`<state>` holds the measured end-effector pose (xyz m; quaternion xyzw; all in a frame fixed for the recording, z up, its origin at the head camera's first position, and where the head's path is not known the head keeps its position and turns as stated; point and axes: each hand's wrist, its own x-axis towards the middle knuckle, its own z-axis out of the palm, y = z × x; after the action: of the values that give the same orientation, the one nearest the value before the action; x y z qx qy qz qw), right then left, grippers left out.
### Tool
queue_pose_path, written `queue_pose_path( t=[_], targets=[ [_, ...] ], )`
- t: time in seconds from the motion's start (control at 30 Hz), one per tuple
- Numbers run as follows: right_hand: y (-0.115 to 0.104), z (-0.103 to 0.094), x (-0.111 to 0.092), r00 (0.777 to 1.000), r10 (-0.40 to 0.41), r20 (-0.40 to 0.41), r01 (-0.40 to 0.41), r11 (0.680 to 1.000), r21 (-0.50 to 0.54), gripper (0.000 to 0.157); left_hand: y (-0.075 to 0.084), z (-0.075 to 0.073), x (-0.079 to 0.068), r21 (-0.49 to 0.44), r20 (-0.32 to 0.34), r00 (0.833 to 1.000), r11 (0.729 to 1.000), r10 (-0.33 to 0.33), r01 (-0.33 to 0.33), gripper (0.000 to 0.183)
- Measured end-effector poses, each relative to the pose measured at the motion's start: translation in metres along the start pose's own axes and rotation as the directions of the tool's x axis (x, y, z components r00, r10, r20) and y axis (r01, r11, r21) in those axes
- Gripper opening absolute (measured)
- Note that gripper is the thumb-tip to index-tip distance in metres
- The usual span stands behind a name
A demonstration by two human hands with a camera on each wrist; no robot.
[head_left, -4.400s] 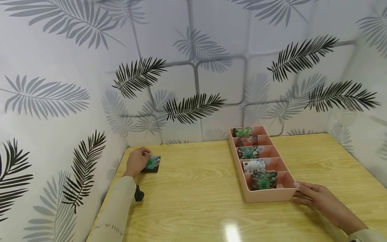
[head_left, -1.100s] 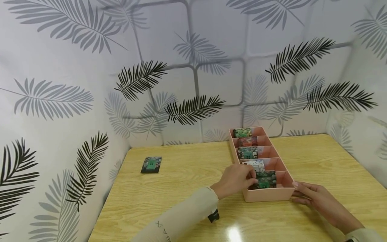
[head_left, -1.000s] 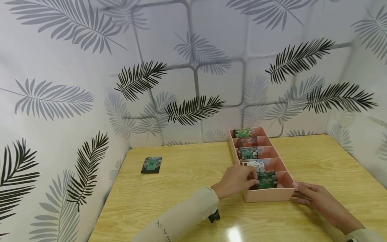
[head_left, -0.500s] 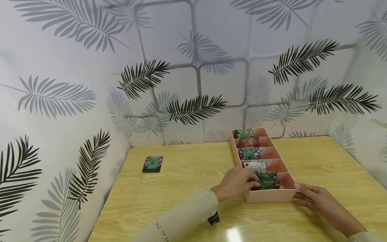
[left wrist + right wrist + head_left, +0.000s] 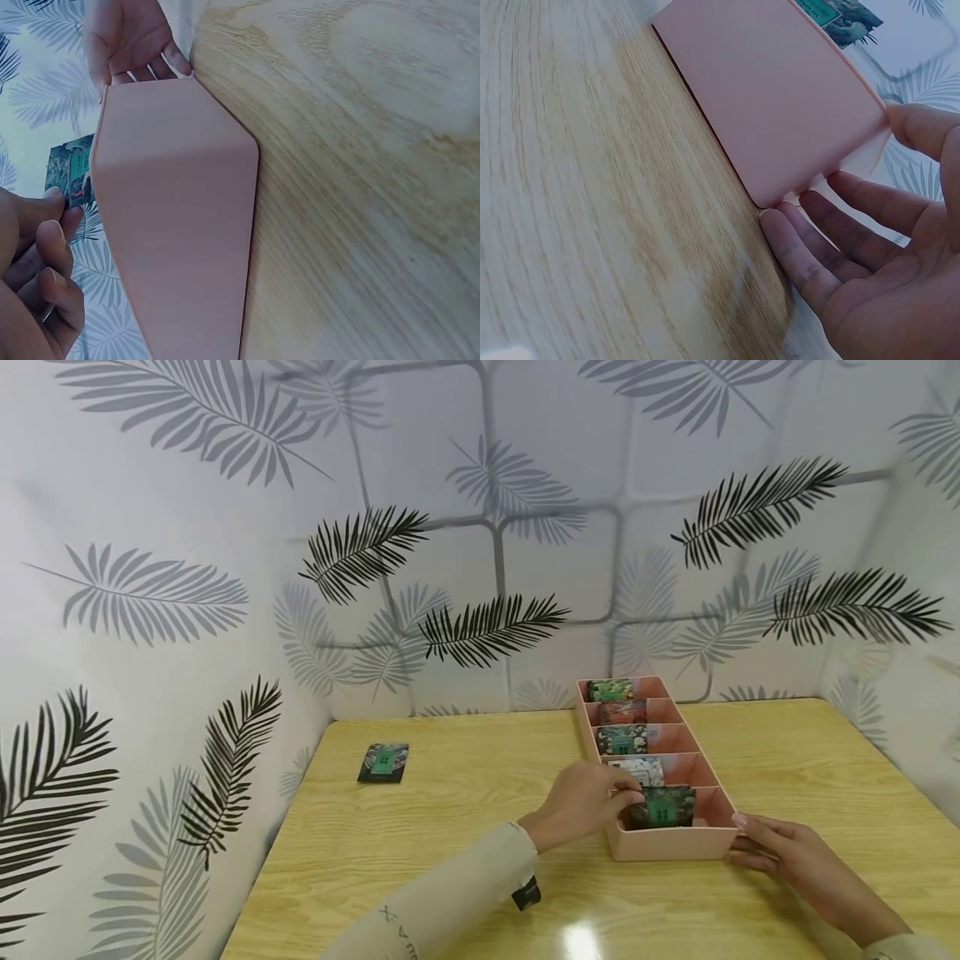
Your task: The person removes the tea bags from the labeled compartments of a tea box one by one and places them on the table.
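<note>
A pink divided box [image 5: 675,844] stands on the right of the table, with small printed sachets in its compartments. At its nearest compartment, my left hand [image 5: 583,803] pinches the left edge of a dark green sachet [image 5: 663,808] between thumb and finger; the left wrist view shows this sachet [image 5: 69,171] above the box rim. My right hand [image 5: 802,858] holds the box's near right corner. In the right wrist view, its thumb [image 5: 922,129] lies at the rim and its fingers rest along the side wall.
A dark sachet with a green label [image 5: 383,763] lies alone at the table's back left. Farther compartments hold a white sachet [image 5: 643,771], a dark floral one [image 5: 622,740], a red one [image 5: 623,711] and a yellow-green one [image 5: 611,690]. Leaf-patterned walls border the wooden table [image 5: 465,827].
My left hand has left the lone sachet at the left and come to the box. Over the last half second the pinched sachet has tipped more upright. My right hand stays at the corner.
</note>
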<state>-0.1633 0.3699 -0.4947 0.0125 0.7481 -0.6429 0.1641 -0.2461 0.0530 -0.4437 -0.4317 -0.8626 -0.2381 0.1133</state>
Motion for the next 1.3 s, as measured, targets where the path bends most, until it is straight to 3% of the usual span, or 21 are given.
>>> queue_pose_path(
  t=[0.23,0.47,0.87,1.3],
  targets=[
    [0.001,-0.001,0.001,1.0,-0.023,0.019,0.022,0.999,0.042,0.06,-0.004,-0.014,-0.004,-0.037,-0.056,0.998,0.999,0.025,-0.027,0.018],
    [0.001,0.001,0.002,1.0,-0.016,0.011,0.016,1.0,0.014,0.065,-0.011,-0.026,-0.007,-0.043,-0.1,0.994,0.998,0.039,-0.043,0.018],
    [-0.001,0.0,0.001,1.0,0.008,0.022,-0.008,1.0,-0.001,0.07,-0.028,-0.044,-0.011,-0.085,-0.226,0.972,0.992,0.067,-0.088,0.015],
    [-0.001,0.0,0.0,0.999,-0.012,0.038,0.011,1.0,0.016,0.068,-0.047,-0.051,-0.025,-0.091,-0.265,0.964,0.995,0.018,-0.043,0.009]
  ],
)
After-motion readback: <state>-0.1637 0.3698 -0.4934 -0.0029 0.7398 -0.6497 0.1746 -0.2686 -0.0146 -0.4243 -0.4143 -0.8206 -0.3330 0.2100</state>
